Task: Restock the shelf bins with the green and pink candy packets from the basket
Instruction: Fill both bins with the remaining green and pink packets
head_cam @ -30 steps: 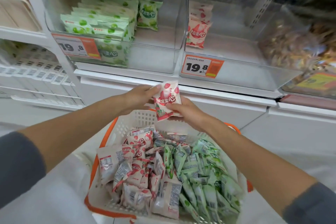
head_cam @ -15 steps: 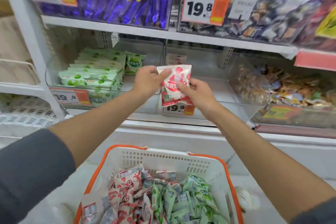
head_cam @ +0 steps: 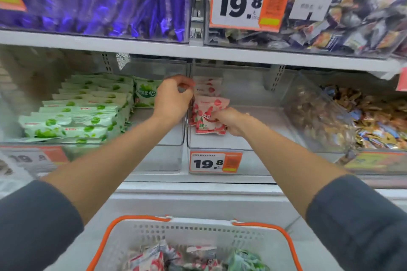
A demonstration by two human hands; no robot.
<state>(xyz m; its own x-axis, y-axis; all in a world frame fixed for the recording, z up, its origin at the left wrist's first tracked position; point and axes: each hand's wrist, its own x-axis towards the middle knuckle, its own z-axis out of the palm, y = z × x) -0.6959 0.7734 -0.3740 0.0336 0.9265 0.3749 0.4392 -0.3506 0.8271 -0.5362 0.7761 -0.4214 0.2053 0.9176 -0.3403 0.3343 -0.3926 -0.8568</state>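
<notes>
Having been held in front of the shelf 0.5 s ago, the pink packet (head_cam: 209, 116) is now carried inside the pink bin (head_cam: 264, 160), gripped by the curled fingers of the right hand (head_cam: 230, 122). The left hand (head_cam: 172, 101) is set just left of it, fingers curled against the standing pink row (head_cam: 208, 86); whether anything is pinched cannot be told. Release is judged next. Green packets (head_cam: 83, 108) are stacked left of the left hand; more stock is seen in the basket (head_cam: 198, 229) below both hands.
</notes>
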